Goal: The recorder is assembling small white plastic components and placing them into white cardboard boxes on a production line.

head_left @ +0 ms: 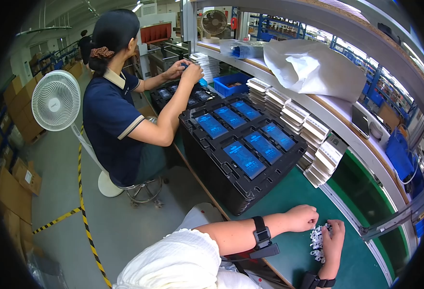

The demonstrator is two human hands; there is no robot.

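Observation:
Over the green tabletop (pixel 289 243), my left hand (pixel 302 218) is closed, its fingers curled in; what they hold, if anything, is hidden. My right hand (pixel 335 239) is beside it, thumb and fingers apart, reaching over a loose cluster of small white plastic pieces (pixel 316 243). Its thumb side touches or nearly touches the pieces. Black straps circle both my wrists, one carrying a black buckle (pixel 262 236).
A stack of black trays (pixel 221 180) holds several blue rectangular packs (pixel 243 159). White folded stacks (pixel 313 139) and a blue bin (pixel 231 84) stand behind it. A seated co-worker (pixel 120 106) handles something blue at another tray. A shelf (pixel 313 98) and metal rail (pixel 351 216) border the table.

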